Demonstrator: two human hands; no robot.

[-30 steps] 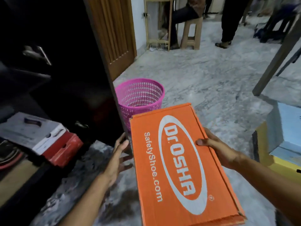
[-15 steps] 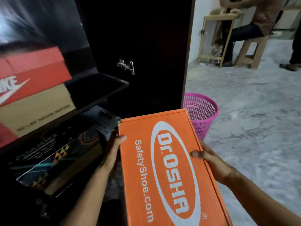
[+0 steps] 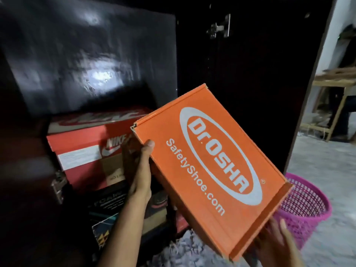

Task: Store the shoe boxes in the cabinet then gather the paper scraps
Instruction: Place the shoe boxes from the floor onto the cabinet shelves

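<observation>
An orange shoe box point(image 3: 208, 166) with white "Dr.OSHA SafetyShoe.com" lettering is held tilted in the air in front of the dark open cabinet point(image 3: 92, 60). My left hand point(image 3: 139, 170) grips its left edge, thumb on the lid. My right hand point(image 3: 277, 241) supports the near right corner from below. Inside the cabinet a red and tan Nike box point(image 3: 86, 149) sits on a shelf, just left of and behind the orange box. Darker boxes point(image 3: 107, 211) lie on the shelf below it.
The open black cabinet door point(image 3: 254, 79) with a metal hinge point(image 3: 219, 27) stands to the right. A pink mesh basket point(image 3: 306, 207) sits on the marble floor point(image 3: 323, 160) beside the door. A wooden table frame point(image 3: 335, 105) stands at the far right.
The view has swung left and up toward the cabinet. The orange box has been raised and tilted toward the shelf with the Nike box; my right hand has slid to the box's near corner.
</observation>
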